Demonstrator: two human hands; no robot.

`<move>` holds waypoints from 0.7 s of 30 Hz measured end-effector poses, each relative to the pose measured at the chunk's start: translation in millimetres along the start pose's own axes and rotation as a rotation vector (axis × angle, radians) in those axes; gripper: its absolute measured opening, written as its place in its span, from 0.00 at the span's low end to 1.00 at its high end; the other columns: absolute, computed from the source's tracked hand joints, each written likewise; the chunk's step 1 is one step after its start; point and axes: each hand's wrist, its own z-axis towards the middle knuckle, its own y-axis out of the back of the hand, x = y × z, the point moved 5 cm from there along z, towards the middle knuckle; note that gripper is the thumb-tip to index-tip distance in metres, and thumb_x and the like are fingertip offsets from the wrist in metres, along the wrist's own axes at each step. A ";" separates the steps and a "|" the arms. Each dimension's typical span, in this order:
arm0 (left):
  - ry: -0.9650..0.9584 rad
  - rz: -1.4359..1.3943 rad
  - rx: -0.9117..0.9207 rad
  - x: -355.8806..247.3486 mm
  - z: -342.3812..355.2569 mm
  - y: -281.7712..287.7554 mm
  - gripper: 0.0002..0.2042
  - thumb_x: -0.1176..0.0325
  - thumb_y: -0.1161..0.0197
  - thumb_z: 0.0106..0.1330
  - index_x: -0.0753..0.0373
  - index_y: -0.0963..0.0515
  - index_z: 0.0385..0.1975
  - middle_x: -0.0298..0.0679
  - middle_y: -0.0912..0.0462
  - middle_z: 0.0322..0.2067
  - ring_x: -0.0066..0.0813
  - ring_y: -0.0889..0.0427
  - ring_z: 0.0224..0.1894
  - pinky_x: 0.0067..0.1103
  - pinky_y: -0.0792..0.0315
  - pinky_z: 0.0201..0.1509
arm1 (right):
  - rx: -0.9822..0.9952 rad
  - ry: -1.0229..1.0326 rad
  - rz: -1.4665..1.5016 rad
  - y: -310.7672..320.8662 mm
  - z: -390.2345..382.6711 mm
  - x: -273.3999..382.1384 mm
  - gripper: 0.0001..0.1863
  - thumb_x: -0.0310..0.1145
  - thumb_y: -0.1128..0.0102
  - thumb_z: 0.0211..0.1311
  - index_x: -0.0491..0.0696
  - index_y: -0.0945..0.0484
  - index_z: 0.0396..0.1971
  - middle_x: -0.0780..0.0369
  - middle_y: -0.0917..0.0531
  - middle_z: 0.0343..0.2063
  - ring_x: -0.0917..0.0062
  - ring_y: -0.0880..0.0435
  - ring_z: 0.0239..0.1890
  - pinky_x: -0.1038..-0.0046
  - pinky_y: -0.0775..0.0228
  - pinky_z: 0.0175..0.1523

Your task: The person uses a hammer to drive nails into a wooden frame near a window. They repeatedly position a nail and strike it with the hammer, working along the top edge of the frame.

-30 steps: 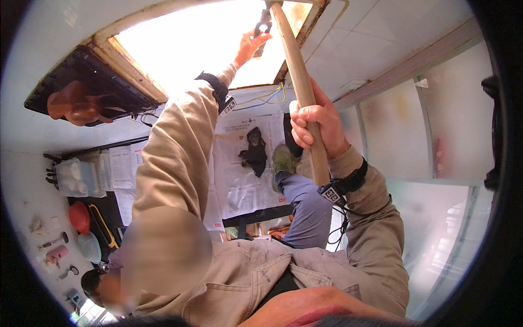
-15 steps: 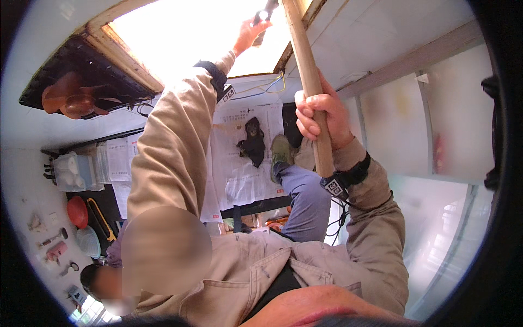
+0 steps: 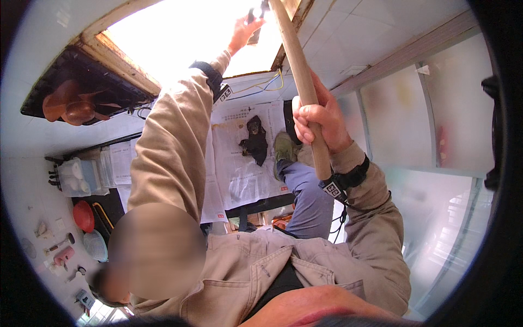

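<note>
My right hand (image 3: 324, 120) is wrapped round a thick, pale wooden handle (image 3: 301, 68), which slants upward past the corner of a bright framed opening (image 3: 190, 41). The handle's top end runs out at the upper edge of the picture. At full reach, my left hand (image 3: 246, 34) is inside the opening, its fingers closed on a dark object (image 3: 255, 35) beside the handle. Glare washes out that object's shape, so its kind cannot be made out. Whether it touches the handle is unclear.
A black fan panel with brown blades (image 3: 76, 103) hangs left of the opening. Thin wires (image 3: 272, 84) dangle from its corner. Below, a ragged dark piece (image 3: 255, 140) lies on printed paper sheets (image 3: 234, 185) near my shoe (image 3: 284, 150). Another person (image 3: 114, 286) is at lower left.
The view has shifted slightly. Both hands and the handle appear a little further left, and both hands keep their grip.
</note>
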 end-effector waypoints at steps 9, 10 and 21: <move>0.009 -0.069 0.006 1.0 -6.4 0.9 0.12 0.60 0.33 0.66 0.64 0.18 0.34 0.28 0.21 0.24 0.15 0.26 0.27 0.17 0.30 0.30 | -0.005 -0.038 -0.107 2.5 -27.7 -24.8 0.47 0.23 0.49 0.55 0.53 0.57 0.76 0.65 0.26 0.21 0.84 0.27 0.14 0.81 0.31 0.20; 0.009 -0.059 -0.005 2.8 -4.1 1.9 0.12 0.60 0.32 0.65 0.64 0.18 0.34 0.29 0.20 0.24 0.16 0.24 0.27 0.17 0.29 0.28 | -0.006 -0.036 -0.102 3.5 -33.6 -26.6 0.47 0.23 0.49 0.55 0.53 0.57 0.76 0.65 0.26 0.21 0.84 0.27 0.14 0.81 0.31 0.20; 0.099 -0.003 0.014 16.2 4.7 5.6 0.14 0.55 0.28 0.62 0.60 0.18 0.33 0.27 0.20 0.25 0.14 0.21 0.28 0.15 0.27 0.29 | -0.044 -0.166 -0.066 13.1 -87.0 -66.5 0.49 0.26 0.45 0.53 0.53 0.57 0.76 0.64 0.25 0.23 0.83 0.26 0.15 0.80 0.30 0.21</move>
